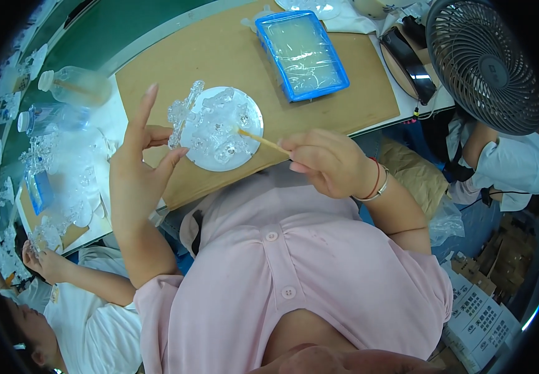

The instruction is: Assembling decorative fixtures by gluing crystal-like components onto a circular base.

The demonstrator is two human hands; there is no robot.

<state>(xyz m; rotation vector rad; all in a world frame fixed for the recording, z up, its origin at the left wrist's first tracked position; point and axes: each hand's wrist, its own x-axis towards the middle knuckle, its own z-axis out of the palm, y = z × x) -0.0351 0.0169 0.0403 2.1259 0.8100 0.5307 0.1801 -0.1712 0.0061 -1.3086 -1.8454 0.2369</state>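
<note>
A clear, knobbly decorative piece (222, 124) lies over a round white disc (244, 100) on the brown board. Its upright left part (185, 112) stands between the thumb and fingers of my left hand (141, 149), which grips its edge while one finger points upward. In my right hand (331, 162) a thin yellowish stick (263, 142) is pinched between thumb and fingers. Its tip reaches the right side of the clear piece; whether it touches cannot be made out. Beyond the disc sits a blue-rimmed tray (303, 56) with a pale, glossy, film-like surface.
A black fan (487, 68) stands at the far right, beside dark glasses (409, 65). Two clear bottles (82, 86) lie at the left, near more clear pieces (76, 174). A co-worker (95, 305) sits at the lower left. Boxes (478, 318) are stacked at the lower right.
</note>
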